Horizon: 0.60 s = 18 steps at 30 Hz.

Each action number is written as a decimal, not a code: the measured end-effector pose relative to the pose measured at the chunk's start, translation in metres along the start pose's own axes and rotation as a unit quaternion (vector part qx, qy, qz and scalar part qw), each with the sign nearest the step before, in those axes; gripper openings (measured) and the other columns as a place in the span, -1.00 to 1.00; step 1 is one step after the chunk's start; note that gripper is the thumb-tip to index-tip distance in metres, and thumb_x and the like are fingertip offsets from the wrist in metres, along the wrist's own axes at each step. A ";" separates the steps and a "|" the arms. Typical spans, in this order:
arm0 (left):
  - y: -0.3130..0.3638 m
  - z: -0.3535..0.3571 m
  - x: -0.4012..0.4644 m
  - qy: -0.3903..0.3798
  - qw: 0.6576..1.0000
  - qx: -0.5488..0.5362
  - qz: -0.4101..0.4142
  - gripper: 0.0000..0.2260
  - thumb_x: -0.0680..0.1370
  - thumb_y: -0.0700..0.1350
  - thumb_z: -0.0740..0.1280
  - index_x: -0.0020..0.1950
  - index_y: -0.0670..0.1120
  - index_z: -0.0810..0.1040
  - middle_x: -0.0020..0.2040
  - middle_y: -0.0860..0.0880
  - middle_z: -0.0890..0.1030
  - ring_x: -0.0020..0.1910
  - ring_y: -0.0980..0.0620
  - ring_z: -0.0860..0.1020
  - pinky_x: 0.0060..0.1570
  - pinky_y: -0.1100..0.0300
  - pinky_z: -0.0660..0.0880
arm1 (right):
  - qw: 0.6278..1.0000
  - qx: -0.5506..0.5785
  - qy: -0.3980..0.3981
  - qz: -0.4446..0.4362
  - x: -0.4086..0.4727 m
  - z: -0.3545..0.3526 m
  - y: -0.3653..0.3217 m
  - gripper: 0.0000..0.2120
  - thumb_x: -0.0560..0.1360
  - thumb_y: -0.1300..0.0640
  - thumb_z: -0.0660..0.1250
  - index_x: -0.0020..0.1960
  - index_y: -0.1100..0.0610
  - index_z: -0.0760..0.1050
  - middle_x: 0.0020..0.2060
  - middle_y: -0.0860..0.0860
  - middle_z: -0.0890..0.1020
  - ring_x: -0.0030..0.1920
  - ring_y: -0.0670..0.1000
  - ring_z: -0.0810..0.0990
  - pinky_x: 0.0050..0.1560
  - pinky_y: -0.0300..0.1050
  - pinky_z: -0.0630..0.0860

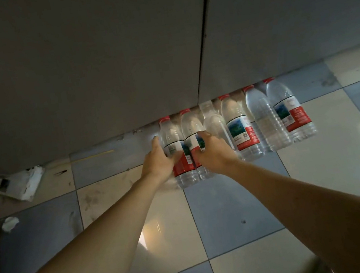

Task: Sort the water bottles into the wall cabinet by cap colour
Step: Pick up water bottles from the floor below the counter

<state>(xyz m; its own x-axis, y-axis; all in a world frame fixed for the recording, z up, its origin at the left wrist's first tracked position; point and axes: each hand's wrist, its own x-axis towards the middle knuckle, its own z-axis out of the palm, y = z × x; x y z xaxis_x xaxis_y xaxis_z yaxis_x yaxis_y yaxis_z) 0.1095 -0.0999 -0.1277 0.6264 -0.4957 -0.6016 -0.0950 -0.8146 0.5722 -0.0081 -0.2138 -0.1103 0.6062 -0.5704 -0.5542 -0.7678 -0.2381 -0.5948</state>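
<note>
Several clear water bottles stand in a row on the tiled floor against the grey cabinet front (84, 76). Most have red caps and red labels; one (214, 126) in the middle shows a pale cap. My left hand (158, 161) grips the leftmost red-capped bottle (172, 137) around its label. My right hand (212, 152) grips the red-capped bottle beside it (190, 127). Both bottles stand upright, touching each other. Further right stand a red-labelled bottle (240, 126), an unlabelled one (266, 120) and another red-labelled one (288, 109).
The cabinet has two shut doors with a dark seam (203, 36) between them. A white box-like object (24, 182) lies on the floor at the left, and a crumpled white scrap (10, 223) lies nearer. Checkered tiles (233, 210) fill the foreground.
</note>
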 end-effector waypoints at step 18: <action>-0.049 -0.017 -0.005 -0.037 0.999 0.031 -0.022 -0.46 0.46 0.16 0.51 0.31 -0.08 0.49 0.15 -0.05 0.62 0.11 -0.07 0.59 0.11 -0.02 0.57 | 0.996 0.004 0.048 0.072 -0.022 0.028 0.018 -0.89 0.55 0.18 0.26 -0.05 0.13 0.56 -0.17 0.06 0.64 -0.18 0.11 0.57 -0.32 -0.18 0.43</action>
<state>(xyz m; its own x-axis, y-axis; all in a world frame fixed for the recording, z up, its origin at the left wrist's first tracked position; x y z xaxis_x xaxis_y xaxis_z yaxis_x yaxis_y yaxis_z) 0.1242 -0.0523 -0.1438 0.5732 -0.4769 -0.6663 -0.1176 -0.8526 0.5091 -0.0290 -0.1835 -0.1253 0.4675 -0.6714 -0.5750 -0.8431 -0.1432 -0.5183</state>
